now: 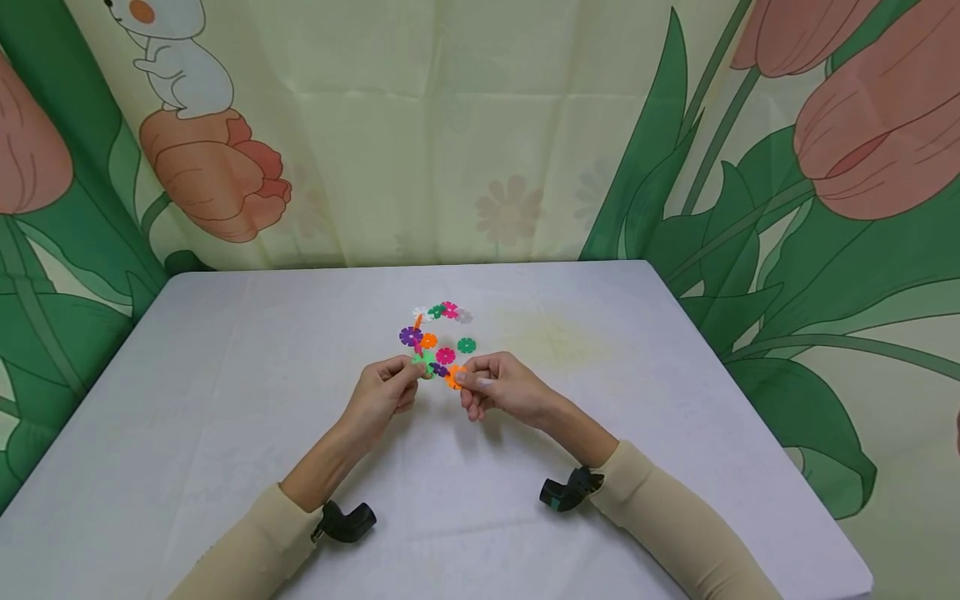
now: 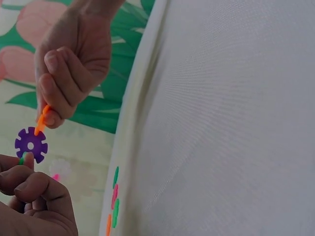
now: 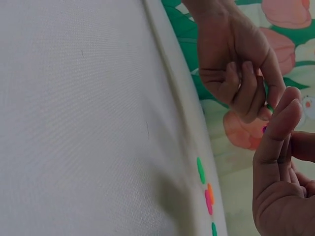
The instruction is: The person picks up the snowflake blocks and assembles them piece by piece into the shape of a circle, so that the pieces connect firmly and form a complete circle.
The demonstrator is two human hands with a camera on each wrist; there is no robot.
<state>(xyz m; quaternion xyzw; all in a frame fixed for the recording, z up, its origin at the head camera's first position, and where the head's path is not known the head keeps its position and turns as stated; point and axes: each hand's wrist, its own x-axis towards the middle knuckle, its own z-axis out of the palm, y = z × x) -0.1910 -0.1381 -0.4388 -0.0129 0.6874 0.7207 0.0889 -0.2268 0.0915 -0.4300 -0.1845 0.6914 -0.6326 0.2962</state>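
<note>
Small flower-shaped plastic discs are joined in a strip between my two hands, above the table. My left hand [image 1: 382,390] pinches a light green disc [image 1: 424,363] between thumb and fingertips. With thumb and forefinger, my right hand [image 1: 512,386] pinches an orange disc [image 1: 454,378]. A purple disc [image 2: 21,141] links the two, with the orange disc [image 2: 42,119] slotted edge-on into its rim. More pieces, including another purple disc [image 1: 410,336], appear just beyond the left fingertips. In the right wrist view, my right fingers [image 3: 280,147] hide most of the strip.
Beyond the hands lie loose discs: an orange one [image 1: 428,340], a pink one [image 1: 446,356] and a green one [image 1: 467,345]. Farther back are another pink disc [image 1: 449,309] and a clear one [image 1: 465,317]. A white cloth [image 1: 225,400] covers the table; a printed curtain [image 1: 360,150] hangs behind.
</note>
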